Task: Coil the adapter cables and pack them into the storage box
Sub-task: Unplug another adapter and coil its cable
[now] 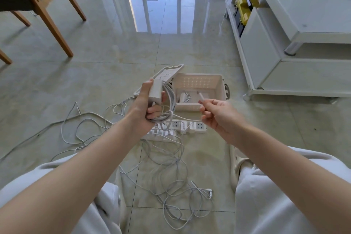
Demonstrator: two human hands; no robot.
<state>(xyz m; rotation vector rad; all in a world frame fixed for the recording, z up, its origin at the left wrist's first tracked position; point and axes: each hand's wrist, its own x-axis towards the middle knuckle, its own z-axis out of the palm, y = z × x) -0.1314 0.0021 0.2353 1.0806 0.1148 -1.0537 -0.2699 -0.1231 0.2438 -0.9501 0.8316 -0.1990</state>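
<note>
My left hand [145, 107] grips a white power adapter [155, 91] together with its cable coil [169, 100], held above the floor in front of the storage box. My right hand [216, 115] pinches the cable's free end, whose plug tip [201, 96] points up and left. A short stretch of cable runs from the coil to my right hand. The white storage box [218, 89] stands open on the floor, its lid [165, 75] tilted up on the left. One coiled adapter [184, 97] lies inside the box.
Two white power strips [182, 126] lie just before the box. Loose white cables [167, 173] sprawl over the tiled floor between my knees and to the left. A wooden chair [43, 11] stands far left, a white cabinet [284, 43] at right.
</note>
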